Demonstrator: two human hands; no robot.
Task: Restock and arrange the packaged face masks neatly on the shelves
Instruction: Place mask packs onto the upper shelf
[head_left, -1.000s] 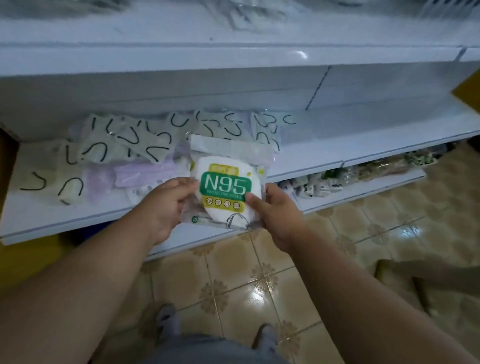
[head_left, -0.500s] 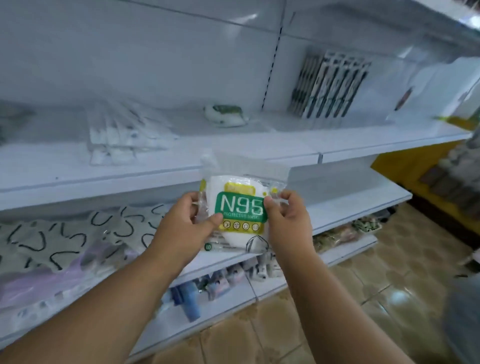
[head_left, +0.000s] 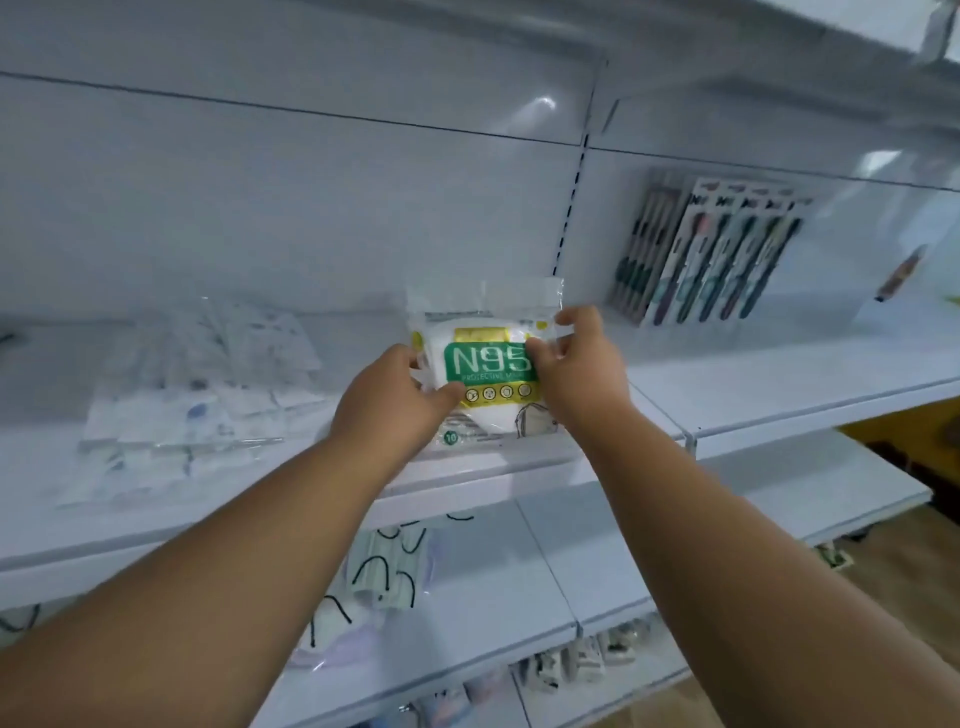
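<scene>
Both hands, left hand (head_left: 395, 400) and right hand (head_left: 574, 358), pinch the N95 mask pack (head_left: 485, 364) (green label facing out) by its side edges, upright over the white shelf (head_left: 519, 460).

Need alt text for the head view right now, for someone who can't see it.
Both hands, left hand and right hand, hold an N95 mask pack upright over a white shelf. Clear mask packets lie to its left, carded toothbrushes lean to its right.
</scene>
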